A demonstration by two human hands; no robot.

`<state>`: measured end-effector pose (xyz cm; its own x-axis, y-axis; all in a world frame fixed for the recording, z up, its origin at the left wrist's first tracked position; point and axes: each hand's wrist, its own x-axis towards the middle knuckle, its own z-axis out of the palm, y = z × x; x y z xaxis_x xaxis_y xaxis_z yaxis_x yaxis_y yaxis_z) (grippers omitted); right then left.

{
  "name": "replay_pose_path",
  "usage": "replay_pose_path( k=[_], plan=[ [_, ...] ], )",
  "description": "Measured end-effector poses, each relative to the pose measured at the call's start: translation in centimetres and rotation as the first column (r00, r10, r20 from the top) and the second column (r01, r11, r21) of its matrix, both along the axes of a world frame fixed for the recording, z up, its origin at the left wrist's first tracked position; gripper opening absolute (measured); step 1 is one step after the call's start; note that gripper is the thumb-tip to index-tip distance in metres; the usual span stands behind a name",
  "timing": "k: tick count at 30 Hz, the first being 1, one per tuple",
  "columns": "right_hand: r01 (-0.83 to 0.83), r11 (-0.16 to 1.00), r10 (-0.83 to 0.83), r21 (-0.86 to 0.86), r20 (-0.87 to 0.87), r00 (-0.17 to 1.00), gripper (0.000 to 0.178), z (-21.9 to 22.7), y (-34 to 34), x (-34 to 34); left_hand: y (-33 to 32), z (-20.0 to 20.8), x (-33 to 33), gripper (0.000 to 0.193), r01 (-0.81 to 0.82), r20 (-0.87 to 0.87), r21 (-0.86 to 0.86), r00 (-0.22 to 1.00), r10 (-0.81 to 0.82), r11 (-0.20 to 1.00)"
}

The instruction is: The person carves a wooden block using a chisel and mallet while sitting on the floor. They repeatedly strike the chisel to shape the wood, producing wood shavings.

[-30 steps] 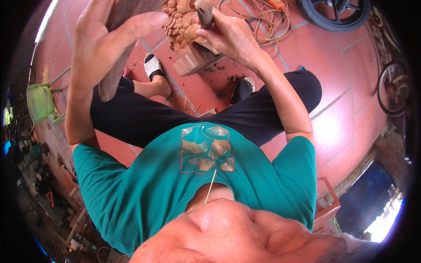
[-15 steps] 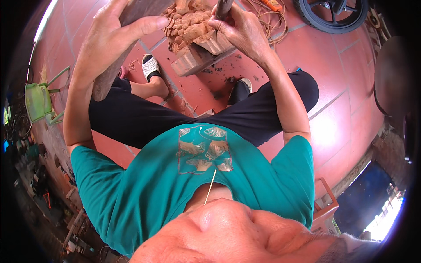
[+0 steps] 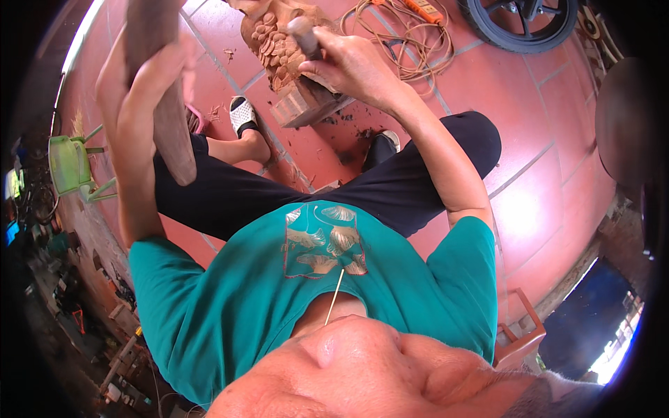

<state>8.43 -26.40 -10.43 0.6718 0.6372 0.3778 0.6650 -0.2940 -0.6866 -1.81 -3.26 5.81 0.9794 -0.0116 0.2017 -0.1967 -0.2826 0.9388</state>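
My left hand (image 3: 155,80) is closed round a long, dark wooden mallet (image 3: 175,136), raised at the left and apart from the carving. Motion blurs the fingers a little. My right hand (image 3: 359,70) grips a chisel by its thick round handle (image 3: 304,35), held over the carving. The chisel's blade is hidden behind the hand. Below it is a reddish-brown wood carving (image 3: 268,45) with rounded, scale-like lumps. Its near end is a plain squared wooden block (image 3: 301,108), lying between my feet.
Wood chips and dark scraps (image 3: 355,129) lie on the red tiled floor (image 3: 523,153). An orange power strip (image 3: 423,10) with a coiled cord (image 3: 411,59) is beyond my right hand, near a black wheel (image 3: 523,28). A green stool (image 3: 68,166) stands at the left.
My left hand has swung the mallet away from the chisel, its near end now lower and further right. My right hand and the chisel have shifted left and nearer, showing the handle's top.
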Motion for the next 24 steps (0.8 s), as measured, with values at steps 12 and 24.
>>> replay_pose_path(
  k=[12,24],
  plan=[
    [-0.137,0.99,0.138,0.016,-0.043,0.99,0.028,0.3,0.4,0.9,-1.4,-7.1,-4.5,0.029,-0.14,-0.146,0.025,0.979,0.142,0.99],
    [-0.175,0.982,0.185,-0.074,0.164,0.969,0.043,-1.1,2.5,0.9,-1.1,-9.8,-6.9,0.032,-0.195,-0.229,-0.139,0.96,0.16,0.971]
  ],
)
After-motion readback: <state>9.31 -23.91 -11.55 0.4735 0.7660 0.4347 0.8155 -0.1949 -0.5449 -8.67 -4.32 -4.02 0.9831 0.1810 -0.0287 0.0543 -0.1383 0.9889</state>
